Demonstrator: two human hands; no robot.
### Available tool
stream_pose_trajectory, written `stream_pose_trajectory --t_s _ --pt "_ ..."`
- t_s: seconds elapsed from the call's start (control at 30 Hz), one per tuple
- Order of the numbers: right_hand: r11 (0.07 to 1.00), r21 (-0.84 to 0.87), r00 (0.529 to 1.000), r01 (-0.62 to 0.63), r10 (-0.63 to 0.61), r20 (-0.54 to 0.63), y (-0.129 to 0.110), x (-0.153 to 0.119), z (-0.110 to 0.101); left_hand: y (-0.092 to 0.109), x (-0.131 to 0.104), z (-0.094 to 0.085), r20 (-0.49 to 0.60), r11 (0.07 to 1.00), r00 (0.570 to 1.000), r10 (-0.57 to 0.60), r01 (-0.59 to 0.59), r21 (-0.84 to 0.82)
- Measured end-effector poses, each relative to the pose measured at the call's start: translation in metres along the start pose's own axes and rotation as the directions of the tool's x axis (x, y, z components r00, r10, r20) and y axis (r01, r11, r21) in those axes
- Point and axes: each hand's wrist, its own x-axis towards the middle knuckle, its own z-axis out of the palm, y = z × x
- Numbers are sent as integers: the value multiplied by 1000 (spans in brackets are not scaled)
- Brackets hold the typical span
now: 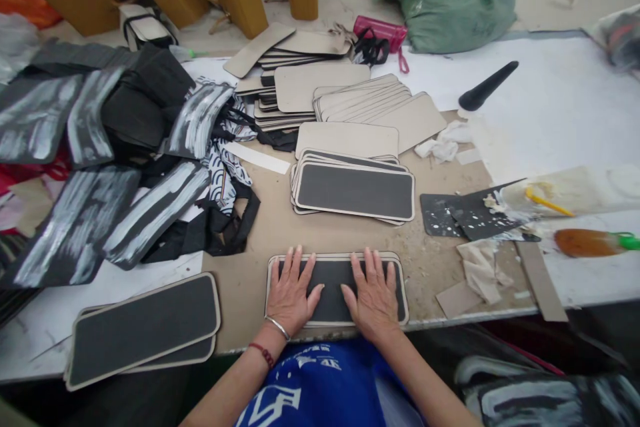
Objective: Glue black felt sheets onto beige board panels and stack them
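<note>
While the dark panel (331,278) lies along the near edge of the table (236,293), its long axis running left to right, we rest our left hand (291,295) and right hand (375,295) flat on opposite ends, fingers (297,267) pointing across that axis, loosely spread, gripping nothing.

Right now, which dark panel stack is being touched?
The near centre stack: the left hand and right hand rest on it; the far dark stack and left stack are untouched.

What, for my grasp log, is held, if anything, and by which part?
Nothing is held: left hand and right hand rest flat on a dark grey, beige-edged rectangular panel.
</note>
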Motion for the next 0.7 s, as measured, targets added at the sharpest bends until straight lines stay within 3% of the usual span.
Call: stream_pose_trajectory --t_s 0.1,0.17,0.23,0.3,0.43,0.53,0.7 --pt "983 65 984 171 -174 48 -26 8 3 -1 -1 2 -3 1000 1000 11 -11 13" --pt "971 71 971 228 -232 58 -25 8 5 -1 -1 2 -8 1000 1000 11 -10 21" --pt "984 34 984 174 -176 42 -4 1 5 0 0 0 -12 1000 1000 9 -8 20" --pt "999 -23 999 44 -44 -5 28 -11 5 1 1 -1 -15 1000 1000 5 -5 9" --pt "985 -76 980 -157 145 -136 82 -38 3 3 1 -2 -25 1000 1000 -14 13 -28" --pt "990 -36 980 -138 132 -148 90 -49 3 2 0 -1 -38 999 999 -18 17 -49" --pt "976 -74 966 -203 187 -179 72 -51 -3 1 -3 2 -85 998 996 -14 8 -68"
